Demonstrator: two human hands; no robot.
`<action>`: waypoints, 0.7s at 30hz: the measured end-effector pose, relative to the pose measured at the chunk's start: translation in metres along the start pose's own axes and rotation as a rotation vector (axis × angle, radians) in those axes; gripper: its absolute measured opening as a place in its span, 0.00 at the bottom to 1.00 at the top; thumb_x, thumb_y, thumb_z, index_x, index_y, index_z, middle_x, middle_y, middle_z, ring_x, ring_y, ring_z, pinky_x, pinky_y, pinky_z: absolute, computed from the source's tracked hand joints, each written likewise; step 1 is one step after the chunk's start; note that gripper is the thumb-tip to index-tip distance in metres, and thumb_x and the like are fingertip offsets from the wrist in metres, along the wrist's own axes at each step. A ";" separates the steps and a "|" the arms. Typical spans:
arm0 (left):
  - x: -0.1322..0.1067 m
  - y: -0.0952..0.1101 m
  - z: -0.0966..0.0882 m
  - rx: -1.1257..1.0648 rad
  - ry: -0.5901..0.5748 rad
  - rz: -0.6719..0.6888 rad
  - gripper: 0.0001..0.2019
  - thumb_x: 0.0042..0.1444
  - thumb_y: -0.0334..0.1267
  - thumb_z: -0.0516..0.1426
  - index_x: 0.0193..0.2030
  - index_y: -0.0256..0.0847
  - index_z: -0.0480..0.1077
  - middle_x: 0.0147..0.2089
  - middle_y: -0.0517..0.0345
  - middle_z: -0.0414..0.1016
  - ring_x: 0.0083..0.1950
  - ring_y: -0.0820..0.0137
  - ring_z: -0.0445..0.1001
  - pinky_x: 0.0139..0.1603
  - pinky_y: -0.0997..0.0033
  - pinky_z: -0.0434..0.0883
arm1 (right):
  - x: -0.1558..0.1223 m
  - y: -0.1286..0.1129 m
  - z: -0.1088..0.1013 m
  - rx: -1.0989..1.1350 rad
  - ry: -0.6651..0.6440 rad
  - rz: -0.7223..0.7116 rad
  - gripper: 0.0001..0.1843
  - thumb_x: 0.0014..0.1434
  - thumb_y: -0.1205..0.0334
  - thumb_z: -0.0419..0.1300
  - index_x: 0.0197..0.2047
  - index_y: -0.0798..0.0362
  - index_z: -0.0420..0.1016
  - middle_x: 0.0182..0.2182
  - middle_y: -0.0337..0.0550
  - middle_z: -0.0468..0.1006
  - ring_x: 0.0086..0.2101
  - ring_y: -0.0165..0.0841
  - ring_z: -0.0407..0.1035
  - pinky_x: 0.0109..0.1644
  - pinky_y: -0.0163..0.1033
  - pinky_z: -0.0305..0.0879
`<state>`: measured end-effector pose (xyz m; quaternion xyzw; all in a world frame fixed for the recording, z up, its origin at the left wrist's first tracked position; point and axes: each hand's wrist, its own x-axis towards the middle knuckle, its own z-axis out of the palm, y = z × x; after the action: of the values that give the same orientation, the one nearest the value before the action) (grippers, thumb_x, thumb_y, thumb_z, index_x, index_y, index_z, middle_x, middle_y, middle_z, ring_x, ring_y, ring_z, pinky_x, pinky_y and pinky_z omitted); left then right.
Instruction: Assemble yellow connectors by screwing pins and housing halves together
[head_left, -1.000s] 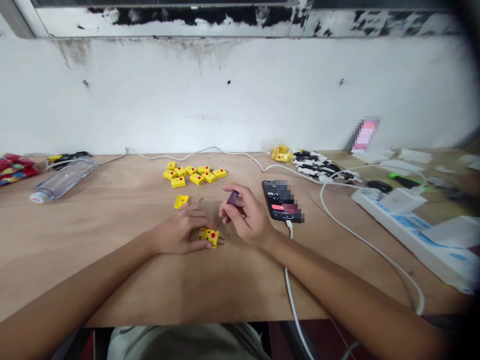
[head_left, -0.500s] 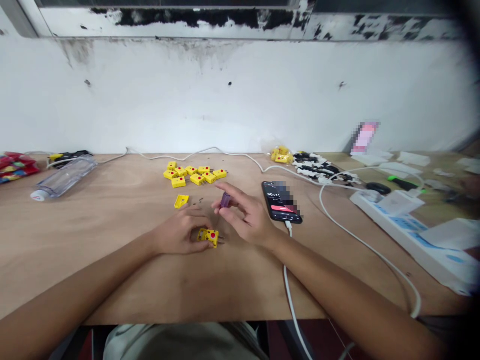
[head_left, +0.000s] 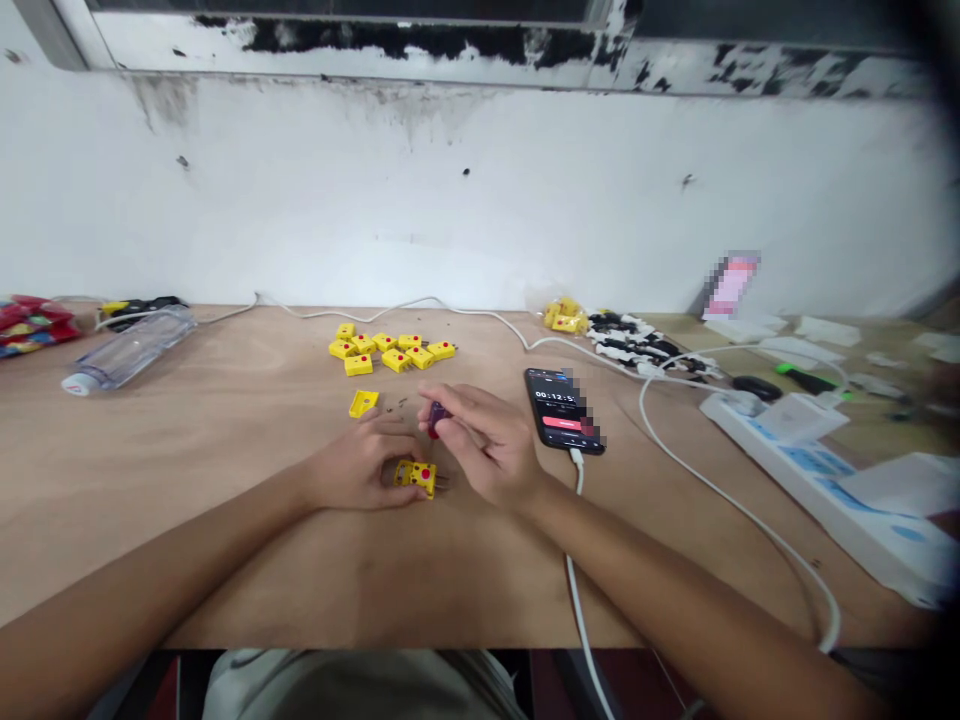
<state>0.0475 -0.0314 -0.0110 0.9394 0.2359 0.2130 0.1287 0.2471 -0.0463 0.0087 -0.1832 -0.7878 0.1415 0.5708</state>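
Plywood bench top (head_left: 187,540) runs along a scuffed white wall (head_left: 450,200), with the work gathered at its middle. The right hand (head_left: 487,445) pinches a small purple-handled screwdriver (head_left: 437,418) between thumb and fingertips, its shaft hidden by the grip, the other fingers curling in behind it. The left hand (head_left: 360,462) lies curved on the wood, with its fingers around the end of one yellow connector plug (head_left: 416,477). It seems to steady the plug against sliding, though I cannot tell how firmly it holds. That plug sits flat, red dot up, two metal pins (head_left: 442,481) pointing right, toward the right hand's side.

Just beyond, a single yellow plug shell (head_left: 364,403) lies apart, with a few tiny dark screws (head_left: 391,405) beside it, close at hand. Farther off, nine more yellow plugs (head_left: 385,348) sit bunched in one group, kept together and out of the way. To the right, one phone (head_left: 559,410) lies face up on its white charging cable (head_left: 577,560), showing a running timer. Past it are a plastic bag of yellow parts (head_left: 566,316), rows of black-and-white parts (head_left: 637,338) and a white power strip (head_left: 772,435). On the left lie a clear plastic bottle (head_left: 127,350) and red packets (head_left: 30,325).
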 end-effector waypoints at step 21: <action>0.003 0.004 -0.003 -0.032 -0.032 -0.049 0.09 0.55 0.43 0.61 0.37 0.40 0.72 0.40 0.52 0.75 0.43 0.63 0.72 0.47 0.63 0.67 | 0.005 0.006 -0.009 0.171 -0.062 0.242 0.16 0.66 0.63 0.55 0.55 0.47 0.76 0.43 0.45 0.80 0.42 0.33 0.75 0.48 0.43 0.73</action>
<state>0.0499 -0.0333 -0.0063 0.9344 0.2531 0.1987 0.1526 0.2554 -0.0390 0.0132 -0.2232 -0.7623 0.2815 0.5383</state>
